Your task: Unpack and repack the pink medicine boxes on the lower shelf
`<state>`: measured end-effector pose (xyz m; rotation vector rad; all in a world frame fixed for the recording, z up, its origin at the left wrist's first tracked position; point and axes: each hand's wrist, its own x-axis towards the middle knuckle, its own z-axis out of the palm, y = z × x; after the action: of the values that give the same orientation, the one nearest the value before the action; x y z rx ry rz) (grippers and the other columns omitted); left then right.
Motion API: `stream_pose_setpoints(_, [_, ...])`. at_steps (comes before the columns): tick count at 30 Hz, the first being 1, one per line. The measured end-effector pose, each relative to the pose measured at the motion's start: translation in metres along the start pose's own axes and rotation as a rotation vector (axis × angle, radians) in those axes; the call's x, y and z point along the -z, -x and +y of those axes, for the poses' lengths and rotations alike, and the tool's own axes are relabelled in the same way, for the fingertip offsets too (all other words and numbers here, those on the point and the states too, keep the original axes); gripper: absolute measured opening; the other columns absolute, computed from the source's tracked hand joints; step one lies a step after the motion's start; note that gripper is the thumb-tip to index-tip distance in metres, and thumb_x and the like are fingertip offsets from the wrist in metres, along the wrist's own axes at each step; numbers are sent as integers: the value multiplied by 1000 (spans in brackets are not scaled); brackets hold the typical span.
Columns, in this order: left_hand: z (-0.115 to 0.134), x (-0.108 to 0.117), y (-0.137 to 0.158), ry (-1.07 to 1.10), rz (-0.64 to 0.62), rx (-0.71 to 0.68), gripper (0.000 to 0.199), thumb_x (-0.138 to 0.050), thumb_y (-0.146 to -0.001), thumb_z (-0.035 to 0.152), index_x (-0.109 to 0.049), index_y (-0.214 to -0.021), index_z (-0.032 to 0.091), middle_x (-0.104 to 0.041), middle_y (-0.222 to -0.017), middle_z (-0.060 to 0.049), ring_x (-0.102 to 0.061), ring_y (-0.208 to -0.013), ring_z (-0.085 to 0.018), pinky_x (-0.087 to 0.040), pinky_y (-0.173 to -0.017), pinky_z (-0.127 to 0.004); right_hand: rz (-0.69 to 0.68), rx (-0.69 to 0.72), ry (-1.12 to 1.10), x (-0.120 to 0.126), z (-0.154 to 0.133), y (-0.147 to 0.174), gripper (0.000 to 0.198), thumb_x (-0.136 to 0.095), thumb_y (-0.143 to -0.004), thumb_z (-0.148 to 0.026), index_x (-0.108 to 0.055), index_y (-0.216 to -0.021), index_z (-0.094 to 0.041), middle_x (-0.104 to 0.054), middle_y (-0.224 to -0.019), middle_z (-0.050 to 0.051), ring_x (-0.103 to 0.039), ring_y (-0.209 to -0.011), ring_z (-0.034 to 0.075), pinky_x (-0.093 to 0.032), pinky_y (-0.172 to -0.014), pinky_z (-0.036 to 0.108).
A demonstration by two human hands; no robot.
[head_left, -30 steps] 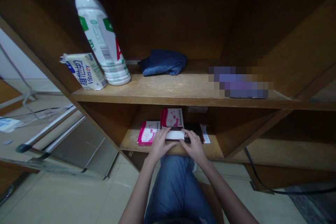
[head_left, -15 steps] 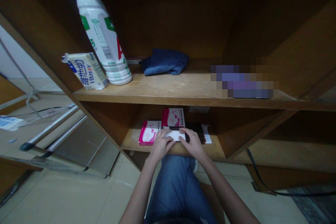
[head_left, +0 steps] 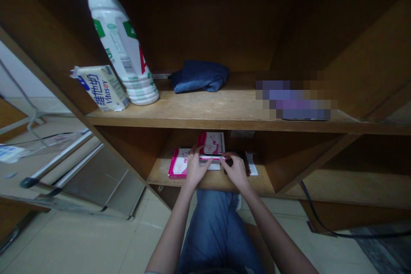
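Observation:
In the lower compartment, my left hand (head_left: 195, 170) and my right hand (head_left: 236, 171) grip the two ends of a thin white and pink box (head_left: 212, 157). Its narrow edge faces me, with a white surface (head_left: 214, 166) showing below it; I cannot tell whether that is part of the same box. Both thumbs press the near side and the fingers curl over the far side. A pink and white printed box (head_left: 177, 165) lies left of my left hand. Behind the held box is a similar printed box (head_left: 214, 142), seemingly stacked on others.
A dark flat item and a white paper (head_left: 252, 165) lie beyond my right hand. On the upper shelf (head_left: 205, 111) stand a Vitasoy carton (head_left: 104, 88) and a tall white bottle (head_left: 123, 47), near a folded blue cloth (head_left: 201, 76). A blurred item (head_left: 297, 102) is farther right.
The white item between my hands has tilted from showing its broad white face to showing a pink-edged side. My left hand has opened out a little along its end.

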<state>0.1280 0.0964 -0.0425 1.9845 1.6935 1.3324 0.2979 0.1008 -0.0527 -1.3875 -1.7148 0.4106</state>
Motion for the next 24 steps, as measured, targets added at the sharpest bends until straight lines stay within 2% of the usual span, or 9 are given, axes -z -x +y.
stream_pose_setpoints(2, [1, 0, -4, 114, -72, 76, 50, -66, -72, 29, -50, -119, 19, -56, -119, -10, -50, -114, -26, -39, -97, -40, 50, -27, 4, -2, -1, -3, 29, -54, -79, -38, -63, -93, -15, -67, -88, 11, -62, -84, 26, -47, -78, 39])
stream_pose_setpoints(5, [1, -1, -8, 235, -116, 161, 49, -67, -71, 26, -53, -117, 18, -60, -116, -10, -56, -108, -25, -42, -93, -38, 61, -54, 2, -3, -2, -6, 40, -56, -77, -36, -59, -110, -13, -65, -106, 14, -60, -99, 28, -46, -86, 41])
stream_pose_setpoints(7, [1, -2, -10, 274, -102, 187, 49, -67, -69, 23, -54, -116, 18, -60, -117, -10, -56, -109, -25, -43, -94, -38, 15, -78, -33, -4, -3, -8, 45, -55, -78, -34, -56, -118, -15, -64, -114, 13, -59, -105, 28, -45, -90, 40])
stream_pose_setpoints(10, [-1, -5, -12, 326, -75, 199, 50, -68, -68, 20, -54, -116, 18, -60, -117, -10, -57, -108, -24, -43, -94, -37, -38, -145, -88, -6, -4, -9, 45, -53, -80, -33, -56, -122, -19, -66, -114, 10, -61, -105, 27, -46, -89, 38])
stream_pose_setpoints(14, [-2, -6, -10, 369, -7, 201, 53, -70, -67, 21, -53, -117, 17, -61, -116, -10, -58, -106, -23, -44, -93, -36, -1, -207, -110, -8, -9, -6, 42, -55, -80, -36, -60, -118, -19, -67, -112, 11, -63, -103, 28, -48, -87, 38])
stream_pose_setpoints(17, [3, 1, -4, 335, 70, 236, 48, -70, -69, 31, -57, -113, 17, -63, -111, -10, -59, -103, -23, -46, -89, -36, 76, -211, -135, -7, -18, -3, 44, -57, -79, -44, -64, -113, -17, -68, -108, 12, -66, -94, 28, -49, -84, 39])
stream_pose_setpoints(21, [12, 27, 6, 128, 189, 213, 35, -67, -72, 41, -65, -98, 18, -68, -100, -8, -62, -93, -23, -46, -85, -37, 100, -228, -234, -7, -39, 3, 43, -60, -76, -48, -69, -104, -17, -73, -93, 11, -68, -64, 23, -55, -66, 35])
stream_pose_setpoints(24, [14, 52, 15, -20, 308, 113, 32, -66, -73, 42, -67, -95, 19, -68, -100, -8, -61, -95, -24, -46, -86, -38, 79, -188, -360, -12, -60, 10, 38, -61, -76, -46, -71, -101, -19, -73, -95, 9, -69, -67, 22, -56, -64, 32])
